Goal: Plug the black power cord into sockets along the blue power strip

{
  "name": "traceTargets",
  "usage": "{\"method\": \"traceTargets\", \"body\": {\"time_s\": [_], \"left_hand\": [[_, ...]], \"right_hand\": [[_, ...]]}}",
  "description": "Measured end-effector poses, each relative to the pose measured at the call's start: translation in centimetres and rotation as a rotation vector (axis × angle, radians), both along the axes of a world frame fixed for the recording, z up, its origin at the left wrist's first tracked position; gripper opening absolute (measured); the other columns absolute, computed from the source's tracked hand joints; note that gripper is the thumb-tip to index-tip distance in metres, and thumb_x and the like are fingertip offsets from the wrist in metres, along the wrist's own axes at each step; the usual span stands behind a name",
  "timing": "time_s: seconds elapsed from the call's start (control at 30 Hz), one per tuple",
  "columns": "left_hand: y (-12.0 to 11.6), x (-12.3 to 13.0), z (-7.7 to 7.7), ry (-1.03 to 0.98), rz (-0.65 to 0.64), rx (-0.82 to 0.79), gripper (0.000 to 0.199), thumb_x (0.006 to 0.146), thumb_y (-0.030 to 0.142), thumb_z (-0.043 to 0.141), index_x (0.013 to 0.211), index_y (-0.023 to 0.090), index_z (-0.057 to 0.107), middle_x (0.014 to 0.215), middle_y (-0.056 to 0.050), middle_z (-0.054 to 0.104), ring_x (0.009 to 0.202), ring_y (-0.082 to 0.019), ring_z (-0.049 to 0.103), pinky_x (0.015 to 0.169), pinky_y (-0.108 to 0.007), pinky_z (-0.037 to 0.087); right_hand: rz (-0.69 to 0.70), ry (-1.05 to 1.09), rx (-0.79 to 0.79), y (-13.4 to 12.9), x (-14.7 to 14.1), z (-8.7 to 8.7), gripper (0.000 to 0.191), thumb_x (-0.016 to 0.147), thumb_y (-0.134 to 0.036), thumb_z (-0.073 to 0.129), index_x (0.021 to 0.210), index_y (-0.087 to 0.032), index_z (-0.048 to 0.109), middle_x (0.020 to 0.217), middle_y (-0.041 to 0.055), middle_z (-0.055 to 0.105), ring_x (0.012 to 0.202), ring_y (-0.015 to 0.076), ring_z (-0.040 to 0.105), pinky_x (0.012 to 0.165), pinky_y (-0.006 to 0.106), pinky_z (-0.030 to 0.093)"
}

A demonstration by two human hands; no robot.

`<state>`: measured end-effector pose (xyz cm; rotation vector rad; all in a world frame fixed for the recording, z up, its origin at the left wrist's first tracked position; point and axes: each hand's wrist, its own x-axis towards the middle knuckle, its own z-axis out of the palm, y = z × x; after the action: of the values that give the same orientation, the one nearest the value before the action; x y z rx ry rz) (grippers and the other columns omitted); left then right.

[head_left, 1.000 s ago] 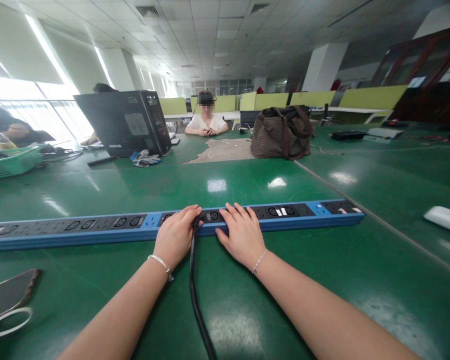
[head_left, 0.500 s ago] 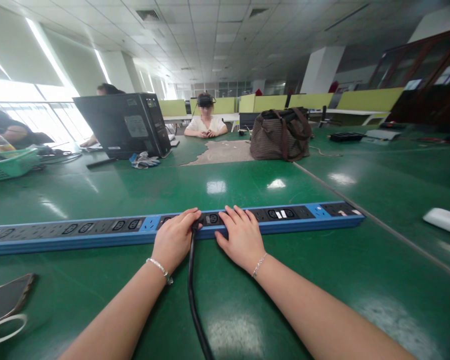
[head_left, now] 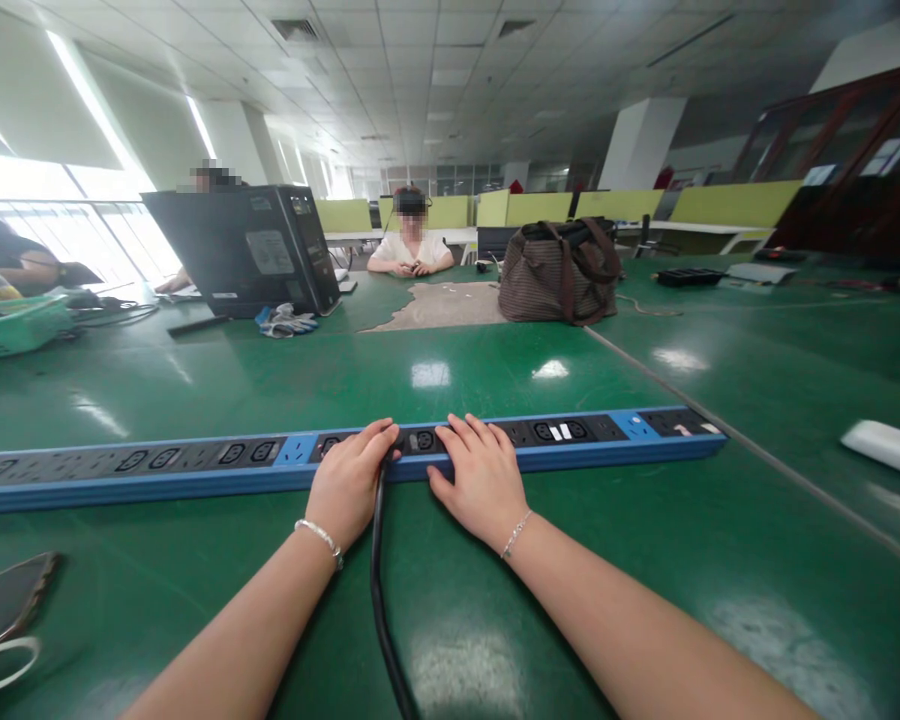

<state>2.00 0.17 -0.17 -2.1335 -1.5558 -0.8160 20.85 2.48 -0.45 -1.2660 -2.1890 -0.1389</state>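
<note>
The left hand (head_left: 350, 482) grasps the black cable (head_left: 378, 580) at the blue power strip (head_left: 296, 452), which lies left to right across the surface (head_left: 322, 380); the right hand (head_left: 481, 475) rests unclenched on the strip; best brace it evenly, cable straight.

Past the left hand (head_left: 351, 475) and its grip, green tabletop (head_left: 337, 375) gives passage up to the gloves (head_left: 286, 321); the power strip (head_left: 423, 441) to either side and black cable (head_left: 380, 590) nearer bar low crossings.
</note>
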Motion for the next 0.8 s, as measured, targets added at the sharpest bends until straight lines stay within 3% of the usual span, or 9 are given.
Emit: {"method": "traceTargets", "body": {"time_s": [0.23, 0.33, 0.43, 0.6, 0.7, 0.8], "left_hand": [[0.0, 0.4, -0.1, -0.123, 0.004, 0.08, 0.029, 0.09, 0.028, 0.042, 0.114, 0.022, 0.057, 0.12, -0.009, 0.064, 0.101, -0.019, 0.063, 0.085, -0.033, 0.051], [-0.1, 0.2, 0.9, -0.3, 0.011, 0.252, 0.026, 0.088, 0.025, 0.047, 0.112, 0.021, 0.056, 0.121, -0.009, 0.062, 0.107, -0.017, 0.06, 0.093, -0.032, 0.048], [-0.6, -1.4, 2.4, -0.429, 0.065, 0.317, 0.024, 0.084, 0.028, 0.053, 0.107, 0.021, 0.058, 0.116, -0.006, 0.065, 0.106, -0.018, 0.061, 0.095, -0.033, 0.047], [-2.4, -6.7, 3.6, -0.647, 0.401, 0.151, 0.024, 0.08, 0.032, 0.057, 0.102, 0.025, 0.06, 0.105, -0.002, 0.069, 0.097, -0.019, 0.064, 0.089, -0.038, 0.05], [-2.9, -9.1, 3.0, -0.666, 0.397, -0.003, 0.024, 0.077, 0.031, 0.058, 0.099, 0.024, 0.061, 0.103, -0.002, 0.07, 0.097, -0.02, 0.064, 0.09, -0.039, 0.049], [-2.6, -9.8, 2.2, -0.637, 0.364, -0.072, 0.024, 0.075, 0.033, 0.058, 0.098, 0.025, 0.062, 0.104, -0.001, 0.07, 0.096, -0.02, 0.064, 0.089, -0.038, 0.049]], "right_hand": [[-0.003, -0.01, -0.009, -0.1, 0.0, 0.2, 0.044, 0.083, -0.039, 0.052, 0.122, -0.02, 0.057, 0.134, 0.007, 0.053, 0.125, 0.0261, 0.041, 0.105, 0.042, 0.024], [-0.001, -0.013, -0.006, 0.0, 0.0, 0.1, 0.044, 0.083, -0.04, 0.052, 0.122, -0.02, 0.057, 0.134, 0.0069, 0.053, 0.125, 0.0259, 0.041, 0.105, 0.042, 0.024], [-0.003, -0.015, -0.006, 0.1, 0.0, -0.1, 0.044, 0.083, -0.04, 0.051, 0.122, -0.02, 0.057, 0.133, 0.0069, 0.054, 0.125, 0.0258, 0.041, 0.104, 0.042, 0.025], [-0.001, -0.011, -0.001, 0.1, 0.0, -0.1, 0.044, 0.083, -0.04, 0.051, 0.121, -0.019, 0.057, 0.132, 0.0073, 0.054, 0.125, 0.0264, 0.041, 0.104, 0.041, 0.026], [0.003, -0.01, 0.003, 0.2, 0.0, -0.1, 0.044, 0.082, -0.04, 0.051, 0.12, -0.019, 0.057, 0.132, 0.0077, 0.054, 0.124, 0.0265, 0.042, 0.103, 0.041, 0.026], [0.001, -0.009, 0.007, 0.2, 0.0, -0.1, 0.044, 0.082, -0.039, 0.052, 0.12, -0.019, 0.057, 0.132, 0.0078, 0.054, 0.124, 0.0264, 0.042, 0.103, 0.041, 0.027]]}}
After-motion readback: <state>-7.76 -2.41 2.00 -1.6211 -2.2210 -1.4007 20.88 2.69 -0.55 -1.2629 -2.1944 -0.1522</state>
